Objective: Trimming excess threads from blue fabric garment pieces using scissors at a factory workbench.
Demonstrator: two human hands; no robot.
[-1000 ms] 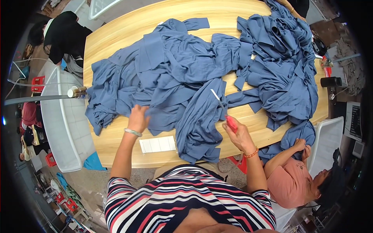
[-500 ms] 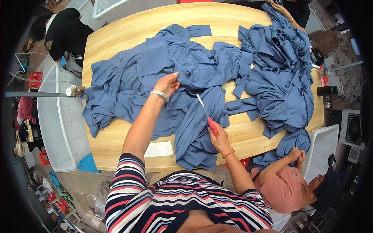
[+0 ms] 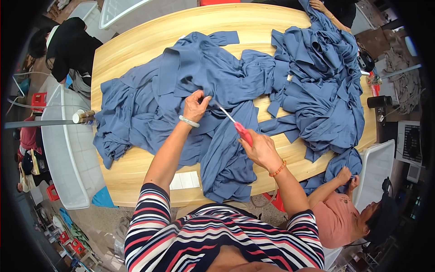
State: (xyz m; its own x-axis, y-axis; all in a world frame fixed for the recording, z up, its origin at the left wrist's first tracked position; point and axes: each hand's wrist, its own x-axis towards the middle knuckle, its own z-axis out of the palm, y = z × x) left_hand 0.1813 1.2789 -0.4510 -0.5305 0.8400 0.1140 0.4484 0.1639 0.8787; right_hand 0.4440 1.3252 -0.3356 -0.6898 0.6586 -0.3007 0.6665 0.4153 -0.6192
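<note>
Across the wooden table lies a spread blue garment (image 3: 136,104), creased, with its collar area rumpled. My left hand (image 3: 195,109) is closed, thumb and fingers pinching a fold of this cloth and raising it a little. In my right hand (image 3: 263,149) is a red-handled tool (image 3: 244,133) with a slim metal shaft; its exact kind I cannot make out. The shaft points up and left toward the pinched cloth, its tip close to my left fingers. Whether the tip touches the fabric I cannot tell.
More blue garments (image 3: 321,86) are heaped on the table's right side. White paper labels (image 3: 185,180) lie at the near edge of the table (image 3: 136,186). A large white bin (image 3: 68,149) stands left. A co-worker in pink (image 3: 335,213) handles blue cloth at right; others work at the far corners.
My right hand has moved up and left, bringing the tool's tip near my left hand. My left hand has shifted slightly down and now lifts a fold of the cloth.
</note>
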